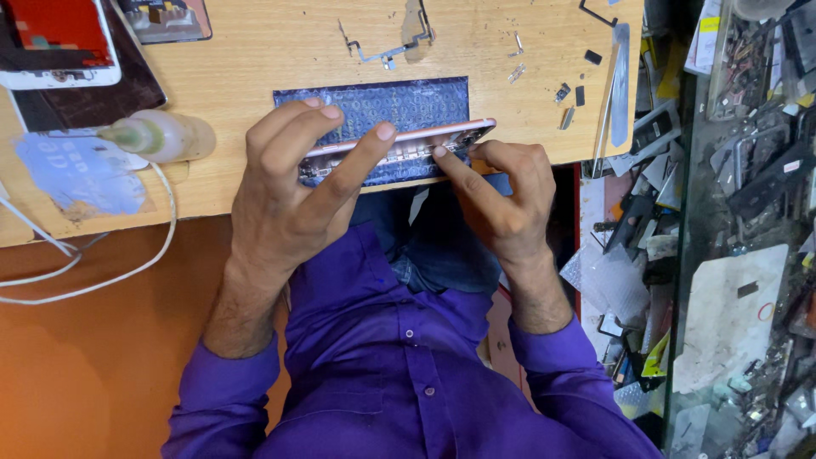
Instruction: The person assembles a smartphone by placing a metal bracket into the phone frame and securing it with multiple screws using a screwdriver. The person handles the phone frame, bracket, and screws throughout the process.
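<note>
Purple buttoned shirt (399, 357) (long sleeves pushed up), blue jeans (442, 246)

The pink phone frame (399, 146) is covered along most of its near edge by the left hand (293, 195) and the right hand (501, 200), so its inner parts and the grip of the fingertips cannot be made out. Beyond the frame, the blue patterned mat (382, 102) is partly hidden by it and by the fingers, and its print is too fine to tell. Far left of the frame, the red-backed screen panel (55, 42) is cut off by the picture's edge, and the small metal pieces (565, 98) right of the frame are too small to identify.
</note>
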